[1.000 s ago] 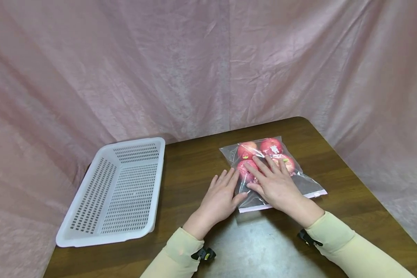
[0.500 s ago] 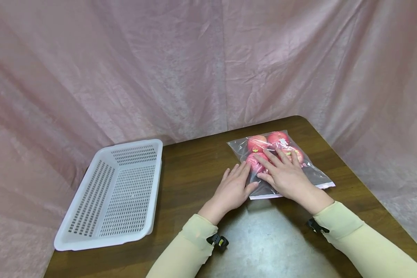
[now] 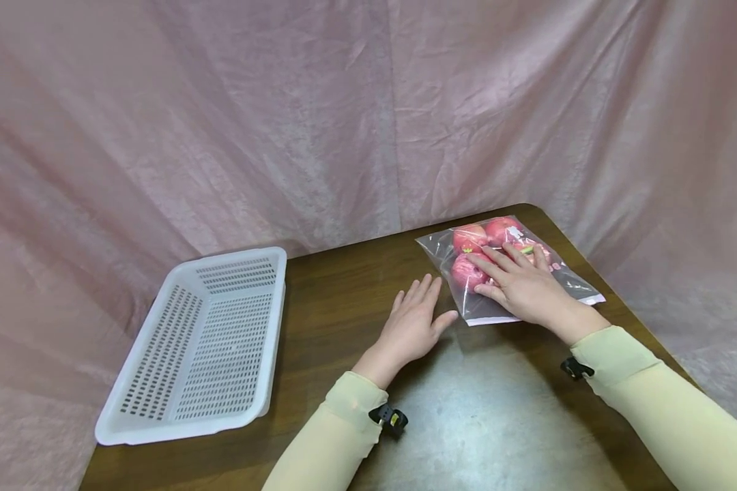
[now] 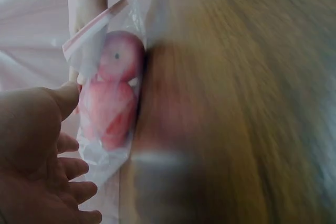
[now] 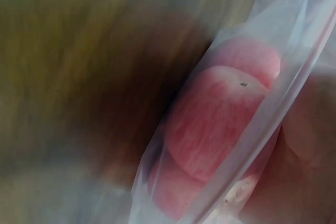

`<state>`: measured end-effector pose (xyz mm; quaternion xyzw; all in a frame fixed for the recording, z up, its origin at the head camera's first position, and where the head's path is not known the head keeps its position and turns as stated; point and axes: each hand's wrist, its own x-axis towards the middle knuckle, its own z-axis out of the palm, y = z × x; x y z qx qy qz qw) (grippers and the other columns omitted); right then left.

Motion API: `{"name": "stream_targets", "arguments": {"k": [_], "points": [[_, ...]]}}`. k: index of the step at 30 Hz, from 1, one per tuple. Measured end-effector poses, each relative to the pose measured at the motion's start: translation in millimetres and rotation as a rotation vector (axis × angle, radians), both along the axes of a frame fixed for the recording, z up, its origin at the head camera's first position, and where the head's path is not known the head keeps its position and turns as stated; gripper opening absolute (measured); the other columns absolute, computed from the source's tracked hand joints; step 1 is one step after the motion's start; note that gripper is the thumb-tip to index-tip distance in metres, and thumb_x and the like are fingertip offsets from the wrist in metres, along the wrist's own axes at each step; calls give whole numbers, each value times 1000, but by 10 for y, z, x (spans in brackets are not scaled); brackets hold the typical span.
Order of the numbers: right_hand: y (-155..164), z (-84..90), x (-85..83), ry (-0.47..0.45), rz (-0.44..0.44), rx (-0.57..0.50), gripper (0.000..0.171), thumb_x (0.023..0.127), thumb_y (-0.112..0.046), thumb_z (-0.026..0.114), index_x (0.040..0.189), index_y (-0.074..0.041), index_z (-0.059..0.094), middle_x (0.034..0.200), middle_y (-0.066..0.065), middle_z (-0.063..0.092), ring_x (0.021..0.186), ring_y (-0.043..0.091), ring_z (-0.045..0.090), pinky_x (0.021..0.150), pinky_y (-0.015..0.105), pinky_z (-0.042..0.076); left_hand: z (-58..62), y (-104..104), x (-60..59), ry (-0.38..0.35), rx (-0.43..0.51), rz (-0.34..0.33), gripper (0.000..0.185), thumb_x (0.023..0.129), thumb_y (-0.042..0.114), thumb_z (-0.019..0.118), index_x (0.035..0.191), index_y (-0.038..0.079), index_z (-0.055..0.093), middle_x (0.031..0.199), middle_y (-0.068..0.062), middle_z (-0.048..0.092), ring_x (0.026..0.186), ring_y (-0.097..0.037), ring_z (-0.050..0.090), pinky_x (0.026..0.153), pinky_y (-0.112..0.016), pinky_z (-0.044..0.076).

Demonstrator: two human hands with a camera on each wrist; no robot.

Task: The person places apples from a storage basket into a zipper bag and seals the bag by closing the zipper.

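Observation:
A clear zip bag (image 3: pixel 475 307) with several red apples (image 3: pixel 469 271) inside lies flat near the table's far right corner. Its pale pink zip edge faces the person. My right hand (image 3: pixel 528 290) rests on top of the bag with fingers spread over the apples. To the left of the bag, my left hand (image 3: pixel 408 324) is held low over the table, fingers straight and thumb pointing toward the bag, with a small gap between. The left wrist view shows apples (image 4: pixel 113 111) through the plastic beyond the left fingers. In the right wrist view, apples (image 5: pixel 215 124) sit close beside the right palm.
A white perforated plastic basket (image 3: pixel 276 327) stands at the left of the brown wooden table (image 3: pixel 338 293). A pink curtain (image 3: pixel 313 136) hangs behind the table's back edge.
The bag of apples has slid away and to the right under the right hand. The left hand, earlier touching the bag's left side, is now apart from it.

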<state>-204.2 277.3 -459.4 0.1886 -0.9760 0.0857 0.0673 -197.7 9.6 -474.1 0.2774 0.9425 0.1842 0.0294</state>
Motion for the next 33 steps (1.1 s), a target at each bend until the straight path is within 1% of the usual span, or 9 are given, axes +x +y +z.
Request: {"name": "stream_targets", "arguments": {"k": [4, 7, 12, 18, 23, 27, 33], "points": [[115, -3, -161, -20, 6, 2, 70, 113, -57, 53, 174, -28, 35, 175, 20, 37, 161, 55, 25, 120, 86, 2, -43, -118, 4, -10, 7, 27, 77, 115, 54, 52, 174, 10, 32, 180, -14, 28, 166, -35, 25, 131, -61, 22], [184, 8, -258, -31, 1, 1, 69, 114, -57, 52, 174, -27, 36, 175, 20, 37, 161, 55, 25, 120, 86, 3, -64, -190, 6, -14, 10, 43, 77, 115, 54, 52, 174, 10, 32, 180, -14, 28, 167, -35, 24, 131, -61, 21], [274, 20, -384, -42, -9, -7, 68, 114, -55, 52, 173, -25, 38, 175, 18, 37, 161, 54, 26, 120, 85, 4, -71, -269, 19, -28, 10, 49, 77, 115, 54, 51, 175, 11, 29, 181, -13, 24, 168, -34, 19, 132, -61, 18], [350, 10, -497, -43, -6, -13, 66, 115, -54, 51, 173, -23, 37, 175, 19, 36, 161, 54, 25, 121, 84, 4, -95, -347, 27, -13, -4, 69, 77, 115, 54, 52, 175, 11, 30, 182, -13, 23, 168, -34, 20, 132, -61, 18], [395, 16, -505, -43, 5, -8, 67, 115, -53, 51, 173, -24, 36, 176, 19, 35, 160, 55, 25, 121, 83, 4, -71, -420, 47, -14, -15, 79, 78, 115, 56, 49, 176, 12, 27, 182, -13, 21, 168, -34, 18, 133, -61, 16], [377, -3, -508, -27, 17, 5, 69, 114, -53, 54, 174, -25, 35, 178, 19, 31, 160, 57, 25, 121, 84, 5, -39, -462, 53, -16, -15, 86, 79, 115, 58, 48, 176, 12, 27, 182, -12, 19, 168, -34, 16, 133, -62, 16], [336, -57, -521, -10, 27, 13, 72, 113, -54, 56, 175, -27, 33, 179, 18, 30, 160, 56, 24, 121, 84, 7, -46, -505, 57, -3, -33, 98, 78, 115, 58, 47, 177, 16, 26, 182, -12, 20, 169, -33, 15, 132, -62, 16]]}}
